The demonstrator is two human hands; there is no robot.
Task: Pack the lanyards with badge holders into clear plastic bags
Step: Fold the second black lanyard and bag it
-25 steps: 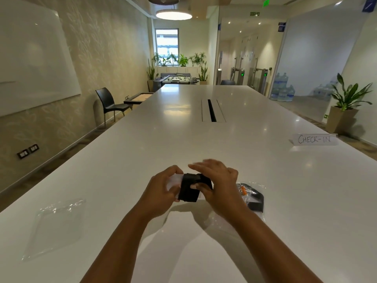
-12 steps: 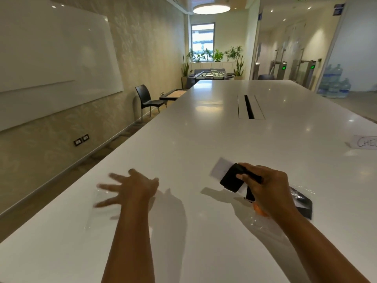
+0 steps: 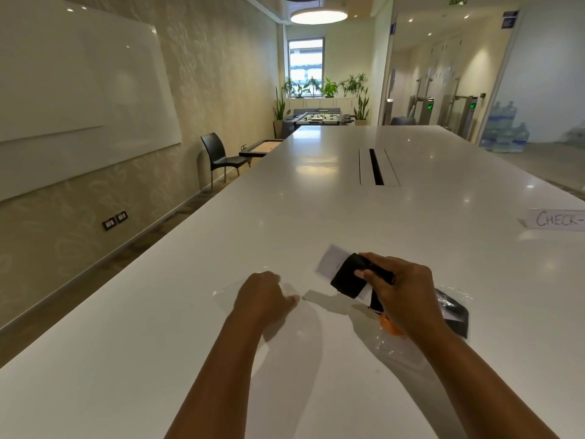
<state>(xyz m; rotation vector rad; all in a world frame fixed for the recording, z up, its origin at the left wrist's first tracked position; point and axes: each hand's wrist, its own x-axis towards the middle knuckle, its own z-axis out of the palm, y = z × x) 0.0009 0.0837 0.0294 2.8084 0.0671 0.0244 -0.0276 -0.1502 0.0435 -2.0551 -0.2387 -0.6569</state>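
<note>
My right hand (image 3: pixel 400 291) grips a badge holder (image 3: pixel 330 260) with a black lanyard (image 3: pixel 348 278) wrapped round it, held just above the white table (image 3: pixel 316 204). My left hand (image 3: pixel 264 297) holds an empty clear plastic bag (image 3: pixel 228 291) by its edge, with the bag lifted off the table to the left of the bundle. Under my right wrist lies another clear bag (image 3: pixel 456 308) with a black lanyard and an orange piece (image 3: pixel 387 324) inside it.
A white "CHECK-IN" paper sign (image 3: pixel 557 219) stands at the right edge. A black cable slot (image 3: pixel 376 167) runs along the table's middle. A black chair (image 3: pixel 218 155) stands by the left wall beyond the table's edge.
My left hand let go of the bundle, reached out left to the empty bag, took hold of it and brought it back toward the bundle. My right hand kept the wrapped badge holder.
</note>
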